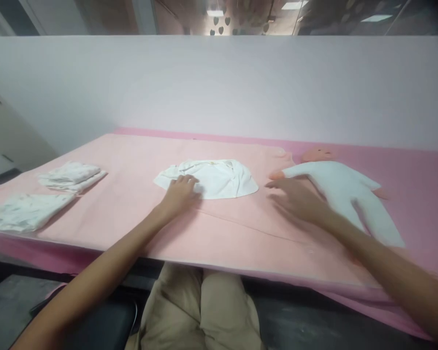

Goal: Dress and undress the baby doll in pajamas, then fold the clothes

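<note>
A small white baby garment (224, 180) lies spread on the pink table cover in front of me. At its lower left edge, my left hand (182, 194) rests palm down with fingers slightly bent and apart. My right hand (295, 198) is over the cover, off the garment's right end, fingers spread and a little blurred, with nothing in them. Just beyond the right hand lies a baby doll (341, 180) in a white bodysuit, on its back with its head toward the wall. My right hand and forearm hide part of it.
Folded white printed cloths (71, 175) and another folded cloth (25, 211) lie at the left of the table. The light pink cover (131, 165) lies over a darker pink one (423, 194). A white partition (219, 87) stands behind. A dark seat (98, 321) is below the front edge.
</note>
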The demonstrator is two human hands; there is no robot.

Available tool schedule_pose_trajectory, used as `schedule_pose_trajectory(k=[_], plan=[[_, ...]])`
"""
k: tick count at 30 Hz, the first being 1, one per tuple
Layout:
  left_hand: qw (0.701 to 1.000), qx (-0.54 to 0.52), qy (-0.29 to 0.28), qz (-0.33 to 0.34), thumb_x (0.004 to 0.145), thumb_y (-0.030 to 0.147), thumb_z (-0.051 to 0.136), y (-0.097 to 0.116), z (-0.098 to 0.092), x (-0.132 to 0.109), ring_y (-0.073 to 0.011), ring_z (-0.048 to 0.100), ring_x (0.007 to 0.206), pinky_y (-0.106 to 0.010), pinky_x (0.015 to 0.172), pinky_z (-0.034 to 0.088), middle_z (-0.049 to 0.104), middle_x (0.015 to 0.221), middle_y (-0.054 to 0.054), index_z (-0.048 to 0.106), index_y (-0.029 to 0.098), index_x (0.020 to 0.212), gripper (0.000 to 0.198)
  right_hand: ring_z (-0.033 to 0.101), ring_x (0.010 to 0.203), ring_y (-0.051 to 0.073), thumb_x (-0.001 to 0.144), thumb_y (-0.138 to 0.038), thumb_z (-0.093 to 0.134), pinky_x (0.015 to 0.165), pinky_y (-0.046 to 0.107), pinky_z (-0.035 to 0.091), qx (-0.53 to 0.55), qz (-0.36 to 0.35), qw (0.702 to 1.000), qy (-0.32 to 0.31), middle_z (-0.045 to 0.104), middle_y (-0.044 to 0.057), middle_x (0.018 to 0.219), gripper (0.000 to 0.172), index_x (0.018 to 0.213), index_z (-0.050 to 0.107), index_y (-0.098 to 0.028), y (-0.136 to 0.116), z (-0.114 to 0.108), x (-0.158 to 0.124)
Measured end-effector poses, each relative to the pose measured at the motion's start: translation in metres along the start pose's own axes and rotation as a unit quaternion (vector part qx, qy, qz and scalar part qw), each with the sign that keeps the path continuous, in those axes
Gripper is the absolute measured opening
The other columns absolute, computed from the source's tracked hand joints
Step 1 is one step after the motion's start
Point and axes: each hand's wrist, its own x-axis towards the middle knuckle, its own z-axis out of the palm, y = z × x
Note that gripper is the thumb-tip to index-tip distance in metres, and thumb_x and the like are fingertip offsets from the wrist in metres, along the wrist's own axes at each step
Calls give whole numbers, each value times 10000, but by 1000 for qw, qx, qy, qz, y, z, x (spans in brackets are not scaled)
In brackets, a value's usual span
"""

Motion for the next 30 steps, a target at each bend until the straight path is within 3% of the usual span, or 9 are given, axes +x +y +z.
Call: schedule_pose_trajectory(k=[3, 6, 10, 14, 19, 22, 27, 30], plan=[[997, 48, -35, -38, 1049, 285, 505, -52, 0, -19, -352, 588, 1266, -492, 1023, 455, 687, 1407, -132, 679, 213, 1318, 328, 644, 1239, 318, 1081, -368, 487, 1096, 503, 507, 59, -86, 992, -69, 701, 119, 1340, 331, 1331, 676, -259, -39, 44, 33], [997, 61, -50, -20, 1071, 254, 470, -78, 0, -23, -330, 605, 1247, -470, 1001, 452, 708, 1373, -105, 718, 247, 1285, 328, 645, 1152, 311, 1109, -389, 435, 1028, 488, 521, 65, -121, 987, -88, 693, 131, 1262, 305, 1249, 666, -246, -48, 69, 58], [997, 30, -59, 42, 1082, 226, 449, -93, -1, -23, -305, 597, 1304, -452, 1035, 436, 680, 1421, -106, 707, 271, 1348, 374, 633, 1003, 306, 1127, -411, 374, 920, 468, 503, 31, -108, 990, -82, 695, 133, 1110, 322, 1112, 642, -232, -47, 78, 69], [995, -42, -60, 60, 1056, 263, 499, -104, -3, -25, -279, 602, 1273, -412, 1040, 436, 672, 1380, -97, 714, 277, 1308, 332, 612, 922, 282, 1122, -434, 386, 856, 435, 479, 55, -41, 993, -92, 696, 111, 1033, 324, 1020, 608, -222, -54, 73, 63], [994, -77, -63, 49, 1047, 289, 499, -100, -10, -31, -273, 595, 1219, -403, 1088, 394, 693, 1284, -100, 703, 252, 1181, 247, 615, 855, 247, 1115, -454, 422, 799, 397, 477, 104, 36, 986, -124, 706, 67, 990, 310, 1007, 603, -227, -68, 50, 46], [993, -92, -61, 45, 1039, 225, 432, -88, -25, -50, -279, 587, 1197, -416, 1102, 384, 698, 1257, -102, 691, 260, 1149, 283, 628, 864, 255, 1114, -441, 418, 806, 407, 487, 100, 43, 986, -123, 713, 60, 991, 303, 1018, 623, -240, -82, 29, 28], [974, -203, -91, 50, 1093, 382, 388, -60, -64, -126, -263, 597, 1097, -393, 1061, 443, 712, 1123, -45, 672, 307, 1046, 298, 623, 823, 277, 1111, -477, 437, 783, 439, 517, 87, 18, 985, -145, 708, 54, 923, 328, 945, 640, -281, -118, -4, -35], [960, -263, -94, 17, 1097, 451, 424, -44, -72, -172, -257, 590, 1175, -380, 1088, 461, 715, 1203, -31, 688, 336, 1101, 289, 653, 875, 299, 1100, -466, 472, 787, 459, 552, 121, 6, 982, -145, 728, 61, 997, 257, 1023, 669, -320, -134, -9, -79]])
